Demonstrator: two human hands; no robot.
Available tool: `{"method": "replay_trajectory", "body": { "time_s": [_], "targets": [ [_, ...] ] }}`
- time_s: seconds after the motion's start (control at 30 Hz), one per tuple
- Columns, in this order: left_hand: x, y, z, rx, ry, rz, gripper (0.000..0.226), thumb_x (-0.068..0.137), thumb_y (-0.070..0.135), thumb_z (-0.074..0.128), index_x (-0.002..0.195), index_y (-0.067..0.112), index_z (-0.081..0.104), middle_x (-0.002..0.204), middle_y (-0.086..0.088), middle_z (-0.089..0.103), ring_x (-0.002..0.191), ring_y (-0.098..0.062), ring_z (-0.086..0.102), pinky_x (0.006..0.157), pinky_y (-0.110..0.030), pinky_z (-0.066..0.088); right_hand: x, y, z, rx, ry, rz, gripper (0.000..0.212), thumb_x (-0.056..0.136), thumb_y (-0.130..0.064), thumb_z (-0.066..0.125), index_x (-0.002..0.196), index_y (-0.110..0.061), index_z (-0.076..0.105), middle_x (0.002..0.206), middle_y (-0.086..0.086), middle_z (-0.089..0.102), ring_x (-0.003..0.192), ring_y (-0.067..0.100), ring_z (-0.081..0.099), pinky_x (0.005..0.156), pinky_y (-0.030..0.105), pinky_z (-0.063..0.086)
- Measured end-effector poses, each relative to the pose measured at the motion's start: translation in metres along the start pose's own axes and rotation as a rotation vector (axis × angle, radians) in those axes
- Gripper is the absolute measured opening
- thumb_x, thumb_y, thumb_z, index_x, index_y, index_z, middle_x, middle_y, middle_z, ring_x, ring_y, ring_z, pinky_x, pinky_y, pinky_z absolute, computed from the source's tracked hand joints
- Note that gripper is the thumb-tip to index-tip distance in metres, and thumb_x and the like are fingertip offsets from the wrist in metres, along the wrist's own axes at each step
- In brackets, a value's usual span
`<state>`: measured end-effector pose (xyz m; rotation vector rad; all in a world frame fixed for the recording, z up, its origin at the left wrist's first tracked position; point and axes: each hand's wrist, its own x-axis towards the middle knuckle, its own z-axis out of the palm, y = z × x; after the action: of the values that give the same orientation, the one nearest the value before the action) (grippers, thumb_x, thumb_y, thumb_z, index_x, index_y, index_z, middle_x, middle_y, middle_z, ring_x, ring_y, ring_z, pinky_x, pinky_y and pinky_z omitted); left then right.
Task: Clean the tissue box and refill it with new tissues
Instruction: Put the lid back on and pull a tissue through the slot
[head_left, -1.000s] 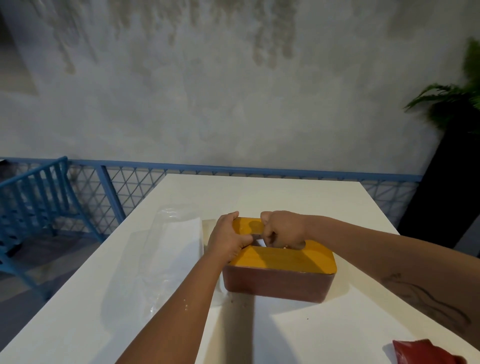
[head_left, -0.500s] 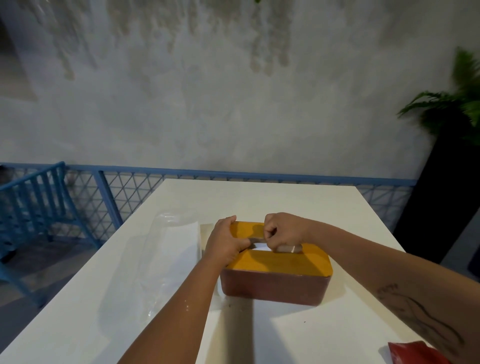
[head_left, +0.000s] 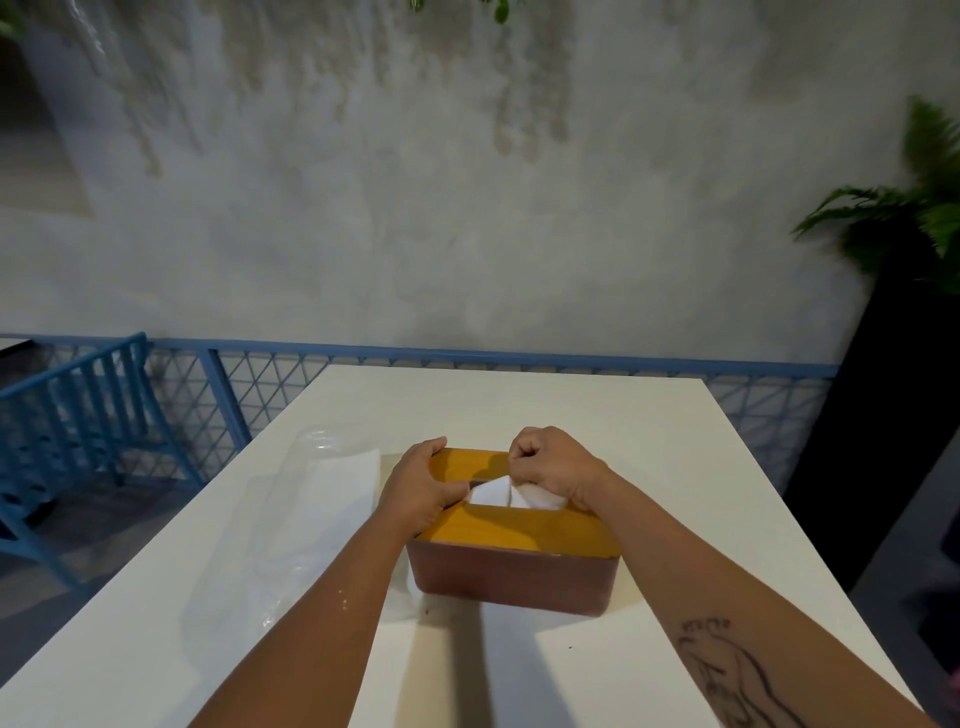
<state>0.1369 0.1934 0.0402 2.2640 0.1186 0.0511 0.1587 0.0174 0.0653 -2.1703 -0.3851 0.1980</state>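
I am working at the tissue box (head_left: 511, 571), which is sitting closed near the middle of the tabletop (head_left: 519, 405), its yellow lid (head_left: 519, 532) on top of the brown body. My left hand (head_left: 423, 486) is gripping the left end of the lid, thumb lying at the edge of the slot, steadying the box. My right hand (head_left: 550, 462) is clenched on the first tissue (head_left: 493, 493), pinching it where it is coming up through the slot. A clear plastic wrapper (head_left: 311, 499) is lying just beside the box on its left. Judging from this, the refill is already inside and the lid is on, so I am nearing the end, with only the leading sheet left to tease out. Nothing here is showing whether the cleaning is finished.
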Motion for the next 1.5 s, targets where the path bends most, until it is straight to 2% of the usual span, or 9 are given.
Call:
{"method": "replay_trajectory", "body": {
  "time_s": [0.47, 0.63, 0.8, 0.97, 1.13, 1.2, 1.33, 1.43, 1.5],
  "targets": [
    [0.003, -0.005, -0.001, -0.046, -0.013, 0.029, 0.074, 0.079, 0.026, 0.071, 0.142, 0.018, 0.033, 0.146, -0.004, 0.036, 0.13, -0.025, 0.039, 0.102, -0.036, 0.038, -0.001, 0.004, -0.002, 0.348, 0.13, 0.111, 0.025, 0.074, 0.005, 0.056, 0.055, -0.011, 0.053, 0.064, 0.002, 0.049, 0.067, 0.015, 0.045, 0.057, 0.026, 0.037],
    [0.005, -0.008, -0.002, -0.043, -0.027, 0.045, 0.077, 0.077, 0.031, 0.072, 0.141, 0.018, 0.032, 0.146, -0.003, 0.036, 0.13, -0.023, 0.039, 0.103, -0.036, 0.037, -0.002, -0.002, 0.001, 0.456, 0.159, 0.144, 0.003, 0.054, -0.011, 0.056, 0.053, -0.013, 0.055, 0.062, 0.004, 0.05, 0.066, 0.017, 0.047, 0.056, 0.026, 0.038],
    [0.005, -0.009, -0.002, -0.046, -0.025, 0.051, 0.076, 0.077, 0.029, 0.072, 0.141, 0.017, 0.032, 0.146, -0.004, 0.036, 0.13, -0.023, 0.039, 0.102, -0.035, 0.037, -0.005, -0.007, 0.003, 0.436, 0.191, 0.167, 0.007, 0.065, -0.01, 0.06, 0.059, -0.012, 0.057, 0.066, 0.006, 0.052, 0.07, 0.02, 0.05, 0.062, 0.03, 0.041],
    [0.005, -0.01, -0.002, -0.068, -0.039, 0.055, 0.073, 0.08, 0.028, 0.07, 0.142, 0.018, 0.031, 0.146, -0.005, 0.035, 0.13, -0.024, 0.039, 0.103, -0.036, 0.037, -0.015, -0.014, 0.004, 0.281, 0.257, 0.174, 0.009, 0.084, -0.017, 0.064, 0.077, -0.012, 0.067, 0.085, 0.005, 0.065, 0.083, 0.02, 0.059, 0.071, 0.028, 0.049],
    [0.009, -0.014, -0.001, -0.11, -0.053, 0.043, 0.074, 0.08, 0.028, 0.069, 0.142, 0.019, 0.031, 0.146, -0.004, 0.035, 0.13, -0.024, 0.039, 0.103, -0.037, 0.037, -0.049, 0.003, -0.002, 0.289, 0.911, 0.165, 0.009, 0.089, -0.015, 0.062, 0.082, -0.01, 0.065, 0.081, -0.001, 0.064, 0.083, 0.017, 0.059, 0.069, 0.023, 0.043],
    [0.009, -0.014, -0.001, -0.11, -0.054, 0.045, 0.073, 0.08, 0.028, 0.069, 0.142, 0.019, 0.031, 0.146, -0.004, 0.034, 0.13, -0.024, 0.039, 0.102, -0.037, 0.037, -0.061, 0.016, 0.003, 0.304, 1.033, 0.241, 0.009, 0.089, -0.015, 0.061, 0.082, -0.012, 0.065, 0.085, 0.003, 0.065, 0.088, 0.023, 0.06, 0.072, 0.027, 0.042],
    [0.01, -0.014, -0.002, -0.173, -0.069, 0.029, 0.069, 0.084, 0.024, 0.065, 0.143, 0.018, 0.029, 0.147, -0.004, 0.034, 0.131, -0.025, 0.038, 0.104, -0.037, 0.036, -0.075, 0.035, 0.023, 0.243, 1.033, 0.269, 0.009, 0.093, -0.024, 0.055, 0.097, -0.021, 0.064, 0.112, 0.008, 0.063, 0.101, 0.02, 0.057, 0.081, 0.027, 0.042],
    [0.007, -0.018, -0.007, -0.425, -0.099, 0.015, 0.054, 0.095, 0.028, 0.048, 0.144, 0.019, 0.029, 0.149, -0.001, 0.033, 0.134, -0.021, 0.035, 0.103, -0.029, 0.03, -0.077, 0.037, 0.035, 0.372, 0.947, 0.327, 0.037, 0.098, -0.029, 0.045, 0.133, -0.016, 0.052, 0.14, 0.003, 0.048, 0.13, 0.022, 0.042, 0.103, 0.032, 0.033],
    [0.0, -0.023, -0.009, -0.615, -0.124, -0.041, 0.048, 0.098, 0.035, 0.037, 0.143, 0.023, 0.03, 0.148, 0.001, 0.034, 0.133, -0.021, 0.035, 0.099, -0.027, 0.029, -0.077, 0.035, 0.041, 0.476, 0.895, 0.358, 0.043, 0.1, -0.032, 0.04, 0.14, -0.018, 0.044, 0.146, 0.001, 0.042, 0.135, 0.022, 0.036, 0.108, 0.034, 0.028]
  ]
}}
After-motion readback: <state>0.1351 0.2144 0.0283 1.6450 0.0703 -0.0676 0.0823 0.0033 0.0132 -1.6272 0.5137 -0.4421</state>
